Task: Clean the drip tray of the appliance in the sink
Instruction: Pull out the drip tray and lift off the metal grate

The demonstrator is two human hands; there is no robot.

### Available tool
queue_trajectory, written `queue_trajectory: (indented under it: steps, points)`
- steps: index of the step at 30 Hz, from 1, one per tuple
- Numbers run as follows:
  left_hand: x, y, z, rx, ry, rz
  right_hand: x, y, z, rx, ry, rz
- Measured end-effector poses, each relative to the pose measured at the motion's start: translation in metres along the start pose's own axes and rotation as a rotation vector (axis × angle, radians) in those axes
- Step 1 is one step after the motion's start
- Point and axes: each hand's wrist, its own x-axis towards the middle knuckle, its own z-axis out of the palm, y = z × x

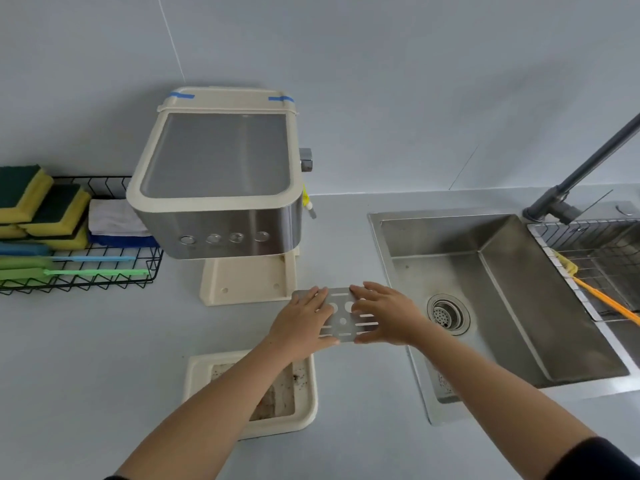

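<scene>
A cream drip tray (308,393) lies on the counter near me, with brown residue inside; my left forearm crosses over it. Between the tray and the appliance, a slotted metal grate (343,322) is held flat at counter level by both hands. My left hand (299,323) grips its left end and my right hand (384,315) its right end. The cream and steel coffee machine (221,188) stands at the back, its base (247,280) bare. The steel sink (491,289) is to the right.
A black wire basket (86,268) at the left holds yellow-green sponges (41,206), folded cloths (116,220) and brushes. A dark tap (581,174) leans over the sink. A wire rack (595,244) with an orange-handled tool (606,299) sits at the far right.
</scene>
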Motion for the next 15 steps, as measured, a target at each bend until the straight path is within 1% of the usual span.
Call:
queue_trajectory:
  steps: [4,9,15]
  points:
    - [0.018,0.007,0.008,-0.026,-0.061,-0.036,0.01,0.019,0.011,0.028,-0.077,0.009]
    - [0.025,0.009,0.015,-0.046,-0.123,-0.079,0.017,0.026,0.025,0.051,-0.151,-0.005]
    - [0.029,0.007,0.019,-0.096,-0.129,-0.119,0.018,0.027,0.034,0.08,-0.162,-0.019]
